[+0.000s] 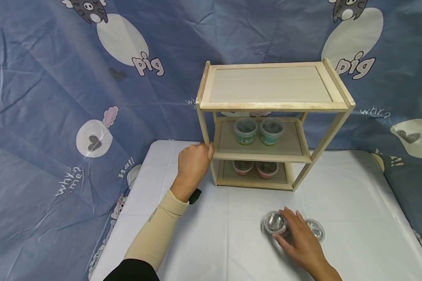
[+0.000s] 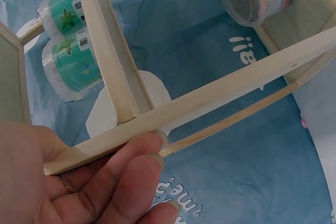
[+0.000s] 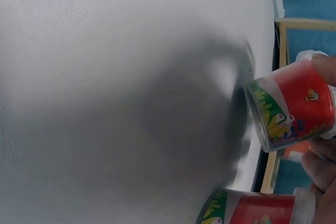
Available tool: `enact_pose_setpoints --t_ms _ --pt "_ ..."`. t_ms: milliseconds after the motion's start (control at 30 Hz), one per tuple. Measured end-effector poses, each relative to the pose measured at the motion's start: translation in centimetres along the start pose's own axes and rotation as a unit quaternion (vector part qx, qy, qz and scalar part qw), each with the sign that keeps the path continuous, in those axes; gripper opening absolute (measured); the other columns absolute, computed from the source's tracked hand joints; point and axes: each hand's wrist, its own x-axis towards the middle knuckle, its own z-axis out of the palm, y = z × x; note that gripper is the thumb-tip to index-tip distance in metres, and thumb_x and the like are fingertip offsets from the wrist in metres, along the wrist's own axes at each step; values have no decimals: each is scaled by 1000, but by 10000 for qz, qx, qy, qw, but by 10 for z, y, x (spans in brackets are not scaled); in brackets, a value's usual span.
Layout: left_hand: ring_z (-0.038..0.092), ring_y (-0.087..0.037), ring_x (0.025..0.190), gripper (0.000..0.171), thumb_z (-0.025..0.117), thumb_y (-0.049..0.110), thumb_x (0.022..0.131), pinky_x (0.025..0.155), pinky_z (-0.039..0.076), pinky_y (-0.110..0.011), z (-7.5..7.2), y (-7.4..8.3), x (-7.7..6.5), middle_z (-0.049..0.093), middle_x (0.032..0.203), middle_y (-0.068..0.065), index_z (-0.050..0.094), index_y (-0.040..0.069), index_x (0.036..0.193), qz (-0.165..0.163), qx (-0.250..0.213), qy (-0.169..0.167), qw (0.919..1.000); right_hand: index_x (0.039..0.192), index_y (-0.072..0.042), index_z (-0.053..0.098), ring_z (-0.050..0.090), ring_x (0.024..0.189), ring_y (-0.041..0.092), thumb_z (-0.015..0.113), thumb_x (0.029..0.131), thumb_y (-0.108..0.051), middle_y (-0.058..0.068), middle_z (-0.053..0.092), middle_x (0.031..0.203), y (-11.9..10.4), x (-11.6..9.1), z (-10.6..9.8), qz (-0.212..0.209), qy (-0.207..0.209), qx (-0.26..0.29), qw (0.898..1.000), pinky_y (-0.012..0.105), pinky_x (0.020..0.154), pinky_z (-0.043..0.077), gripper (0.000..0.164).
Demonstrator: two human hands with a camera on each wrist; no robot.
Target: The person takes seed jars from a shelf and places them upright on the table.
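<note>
A small wooden three-tier shelf (image 1: 272,106) stands at the back of the table. My left hand (image 1: 194,163) grips its left front post, thumb and fingers on either side of the wood in the left wrist view. My right hand (image 1: 302,244) holds a small red can (image 3: 299,103) with a clear lid, thumb and fingers around its upper part. That can is tilted, its base close to the table; whether it touches is unclear. Beside it, partly behind the right hand in the head view, is a second red can (image 3: 262,208).
Two green-labelled tubs (image 1: 245,132) stand side by side on the middle tier. On the bottom tier are two reddish tubs (image 1: 267,170), partly hidden by the tier above. A white cloth (image 1: 246,234) covers the table, and blue printed fabric (image 1: 176,50) hangs behind.
</note>
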Motion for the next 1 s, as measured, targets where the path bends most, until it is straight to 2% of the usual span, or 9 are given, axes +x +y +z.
enact_pose_setpoints --t_ms 167,367,600,867,1000 --pt "50 -27 37 52 43 29 101 35 39 -43 0 0 0 44 43 -6 44 14 51 -11 8 -35 10000 131 -2 54 46 127 38 85 71 -34 14 56 132 0 1 0 -82 26 37 10000 40 113 19 75" --pt "51 -28 38 52 45 28 100 34 39 -43 2 1 1 46 43 -7 43 15 50 41 59 23 10000 131 -1 53 44 129 37 84 72 -34 12 56 131 0 2 -2 -91 -49 -1 9999 41 114 15 74" --pt "47 -23 35 53 44 28 101 33 37 -40 1 1 1 42 42 -4 43 15 50 25 49 -14 10000 131 0 52 38 134 38 84 71 -34 15 52 135 2 0 -10 -146 -173 -246 9994 43 114 13 76" --pt "48 -25 36 52 45 29 101 34 38 -43 2 -1 -1 44 43 -6 44 14 52 33 11 66 10000 128 2 54 38 133 40 84 69 -32 17 52 135 6 -6 -16 -240 -125 -356 9990 45 114 14 74" --pt "51 -28 37 51 46 29 100 35 39 -44 2 -1 0 47 44 -8 44 13 52 12 15 87 10000 130 2 52 37 133 40 84 69 -32 18 52 135 7 -7 -17 -150 -176 -376 9990 45 114 13 77"
